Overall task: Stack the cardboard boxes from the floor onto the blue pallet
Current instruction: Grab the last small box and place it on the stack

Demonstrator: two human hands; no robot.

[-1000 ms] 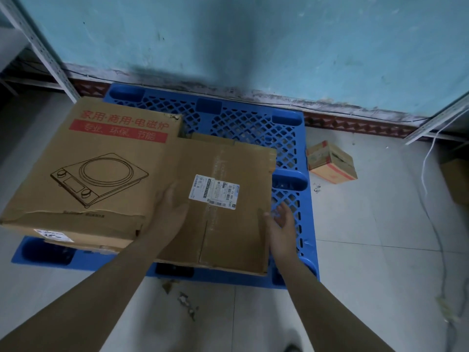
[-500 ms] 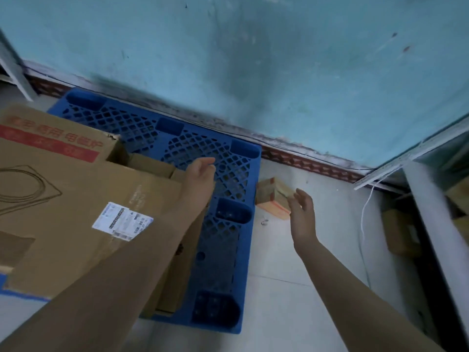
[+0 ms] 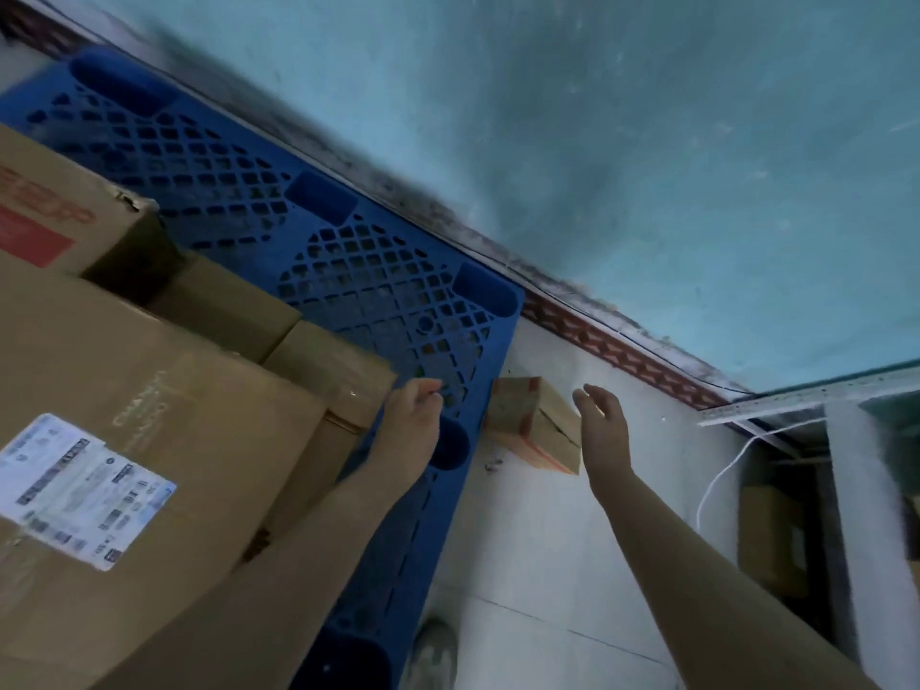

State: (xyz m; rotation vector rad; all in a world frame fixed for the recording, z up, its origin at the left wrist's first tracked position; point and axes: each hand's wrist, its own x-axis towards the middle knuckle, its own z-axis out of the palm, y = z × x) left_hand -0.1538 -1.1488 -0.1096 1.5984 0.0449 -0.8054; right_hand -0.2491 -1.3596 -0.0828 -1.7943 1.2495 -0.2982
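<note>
My right hand (image 3: pixel 600 420), open, hovers by the small brown cardboard box (image 3: pixel 535 423) beside the blue plastic pallet (image 3: pixel 348 281); one-handed, it may slip.

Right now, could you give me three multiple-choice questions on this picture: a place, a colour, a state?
1. Where is the small box? A on the pallet; B on the floor beside it; C in a hand.
2. The pallet's colour? A red; B blue; C grey.
3. The right hand? A open, empty; B gripping the small box; C a closed fist.
B: it sits on the tiles. B: the grid is blue. A: straight fingers, clear of the box.
</note>
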